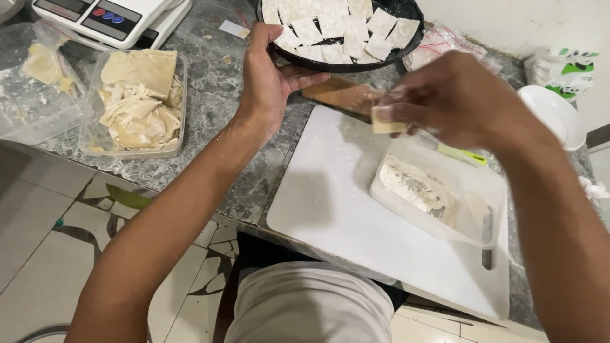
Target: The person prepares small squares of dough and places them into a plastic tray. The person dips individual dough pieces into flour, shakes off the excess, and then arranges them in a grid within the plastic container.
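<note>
Landmark: the white board (356,222) on the grey stone bench (210,108).

Right hand (451,101), above the board's far edge, pinches a small pale dough square (386,121) between thumb and fingers. Left hand (267,79), beyond the board's far left corner, is spread, with fingers curled on the near rim of a black pan (406,38) that holds rows of similar flat squares.

On the board's right half sits a clear tub (476,190) with flour and a pale lump inside. A green-handled tool (464,154) lies just behind the tub, mostly hidden. Left of the board stands a clear box (136,105) of dough scraps; a white scale (114,19) lies beyond that box. A white bowl (559,114) sits right of the board.

Judgement: a floured square is in transit, the pan being steadied to receive it. The next move calls for laying the piece flat in an open gap without overlapping its neighbours.
</note>
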